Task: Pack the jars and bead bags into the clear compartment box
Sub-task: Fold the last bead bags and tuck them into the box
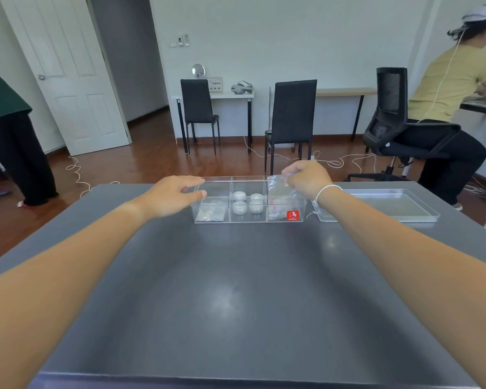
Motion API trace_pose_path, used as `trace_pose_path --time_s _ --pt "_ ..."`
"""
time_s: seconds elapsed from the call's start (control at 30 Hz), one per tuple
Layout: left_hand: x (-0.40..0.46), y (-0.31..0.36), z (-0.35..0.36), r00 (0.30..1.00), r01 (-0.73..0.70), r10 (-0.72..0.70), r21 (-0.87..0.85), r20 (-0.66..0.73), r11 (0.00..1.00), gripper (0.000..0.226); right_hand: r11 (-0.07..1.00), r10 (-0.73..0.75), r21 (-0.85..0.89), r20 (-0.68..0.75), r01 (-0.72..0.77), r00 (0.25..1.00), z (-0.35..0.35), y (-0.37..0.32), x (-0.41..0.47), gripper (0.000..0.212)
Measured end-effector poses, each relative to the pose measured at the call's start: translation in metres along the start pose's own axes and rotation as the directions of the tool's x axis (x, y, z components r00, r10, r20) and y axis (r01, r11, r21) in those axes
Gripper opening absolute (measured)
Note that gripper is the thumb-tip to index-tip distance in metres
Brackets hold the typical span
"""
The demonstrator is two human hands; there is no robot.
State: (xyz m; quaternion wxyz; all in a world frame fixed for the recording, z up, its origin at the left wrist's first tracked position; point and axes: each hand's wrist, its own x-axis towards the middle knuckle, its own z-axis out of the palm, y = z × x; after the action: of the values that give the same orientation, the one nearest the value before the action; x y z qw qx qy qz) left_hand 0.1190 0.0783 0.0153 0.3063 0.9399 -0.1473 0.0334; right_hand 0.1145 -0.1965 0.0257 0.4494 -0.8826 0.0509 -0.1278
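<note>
A: Where does the clear compartment box point(249, 217) stand?

B: On the dark grey worktop point(236, 290), toward its far edge, with a red label point(292, 215) on its front wall at the right. Just beside it on the right lies a clear tray point(387, 217).

A: And what is inside?

B: Four small round jars point(247, 203) fill the middle compartment, two by two. A bead bag point(211, 213) lies flat in the near left compartment. A second bead bag point(278, 192) stands upright in the right compartment, its top above the rim.

A: The hands?

B: The right hand point(307, 179) pinches the top edge of that upright bag between its fingers. The left hand point(174, 195) rests at the box's left end, fingers loosely spread over the rim, thumb against the side wall, gripping nothing I can make out.
</note>
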Motion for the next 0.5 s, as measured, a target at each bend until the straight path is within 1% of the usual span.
trace_pose_path --time_s 0.1,0.3,0.4,0.5 --pt "0.001 -0.004 0.002 1.000 -0.008 0.008 -0.016 -0.010 1.000 0.047 0.998 0.003 -0.065 0.033 -0.001 0.999 0.002 0.000 -0.002 0.024" --pt "0.001 -0.011 0.006 1.000 -0.003 0.003 -0.010 0.004 1.000 0.050 0.970 -0.033 -0.238 0.069 0.049 0.997 0.006 0.001 -0.004 0.024" --pt "0.002 -0.011 0.005 1.000 -0.009 0.010 -0.008 0.008 1.000 0.050 0.962 -0.077 -0.261 0.044 0.086 0.996 0.005 0.000 -0.005 0.021" --pt "0.002 -0.012 0.006 1.000 -0.016 0.016 0.002 0.018 1.000 0.051 0.963 -0.151 -0.229 -0.009 0.144 0.989 0.000 0.002 -0.009 0.020"
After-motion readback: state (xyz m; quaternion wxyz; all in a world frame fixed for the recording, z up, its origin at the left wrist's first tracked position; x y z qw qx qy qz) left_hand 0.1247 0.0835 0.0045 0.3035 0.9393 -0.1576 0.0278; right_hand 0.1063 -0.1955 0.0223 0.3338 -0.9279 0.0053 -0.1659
